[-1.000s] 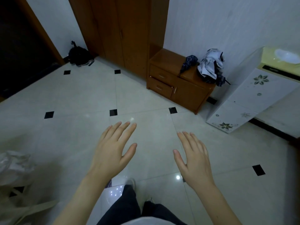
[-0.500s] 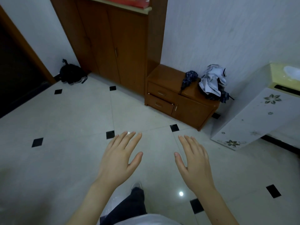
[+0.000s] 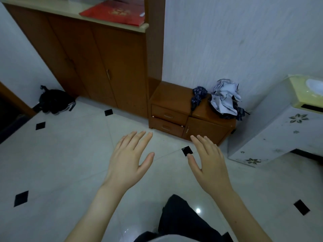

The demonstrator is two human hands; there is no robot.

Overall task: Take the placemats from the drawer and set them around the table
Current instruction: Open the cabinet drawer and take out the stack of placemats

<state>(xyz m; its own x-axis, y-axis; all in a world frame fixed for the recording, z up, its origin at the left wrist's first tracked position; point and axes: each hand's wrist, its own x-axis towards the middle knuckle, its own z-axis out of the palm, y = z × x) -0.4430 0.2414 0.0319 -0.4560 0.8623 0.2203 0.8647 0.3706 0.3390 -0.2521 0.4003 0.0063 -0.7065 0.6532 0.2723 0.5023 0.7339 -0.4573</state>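
A low brown wooden cabinet (image 3: 174, 100) stands against the white wall ahead, with two drawers on its left side, an upper drawer (image 3: 168, 115) and a lower drawer (image 3: 166, 127), both closed, and a small door on the right. My left hand (image 3: 130, 159) and my right hand (image 3: 208, 165) hover palm-down over the tiled floor in front of it, fingers straight, holding nothing. No placemats or table are in sight.
A tall wooden cupboard (image 3: 97, 67) with a red folder (image 3: 115, 13) on its ledge stands left of the low cabinet. Crumpled cloths (image 3: 224, 99) lie on the cabinet top. A white floral-patterned appliance (image 3: 272, 135) stands right. A black bag (image 3: 52, 101) sits on the floor.
The view has tilted up and drawn closer to the low cabinet. Both hands stay flat and empty, now nearer to the drawers.
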